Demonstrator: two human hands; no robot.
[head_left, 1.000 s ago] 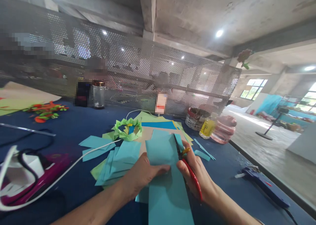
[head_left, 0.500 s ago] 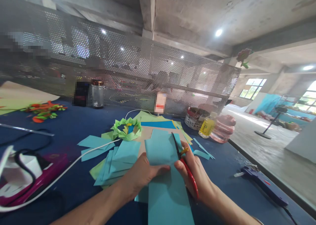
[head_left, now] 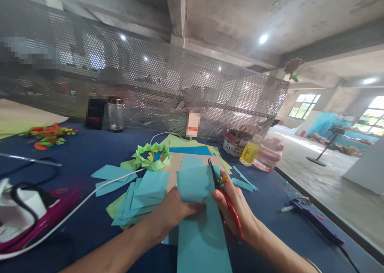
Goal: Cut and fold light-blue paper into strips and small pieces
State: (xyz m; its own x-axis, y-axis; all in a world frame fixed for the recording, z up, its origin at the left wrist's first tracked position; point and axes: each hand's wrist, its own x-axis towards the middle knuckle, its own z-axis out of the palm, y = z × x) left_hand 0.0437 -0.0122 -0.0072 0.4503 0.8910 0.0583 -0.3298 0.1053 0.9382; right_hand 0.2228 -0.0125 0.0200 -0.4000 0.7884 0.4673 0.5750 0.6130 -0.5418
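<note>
A long strip of light blue paper (head_left: 204, 241) runs toward me, its far end folded back over itself. My left hand (head_left: 180, 207) grips the strip from the left, thumb lying across it below the folded flap. Closed around red-handled scissors (head_left: 232, 213), my right hand (head_left: 237, 203) is at the strip's right edge, fingers touching the paper. The dark blades point away from me and look nearly together. A stack of cut light blue paper pieces (head_left: 150, 191) lies left of the strip, and a green folded-paper ring (head_left: 153, 156) sits beyond the stack.
Thin blue offcuts (head_left: 244, 181) lie to the right. A glue gun (head_left: 318, 221) rests near the table's right edge. Behind stand a yellow-labelled bottle (head_left: 248, 153), a pink bottle (head_left: 268, 155), a round basket (head_left: 237, 141) and a glass jar (head_left: 115, 115). A white cable (head_left: 87, 201) crosses the left side.
The folded end of the blue paper has come slightly toward me and lies flatter. Both hands keep nearly the same grip. The whole view has shifted a little.
</note>
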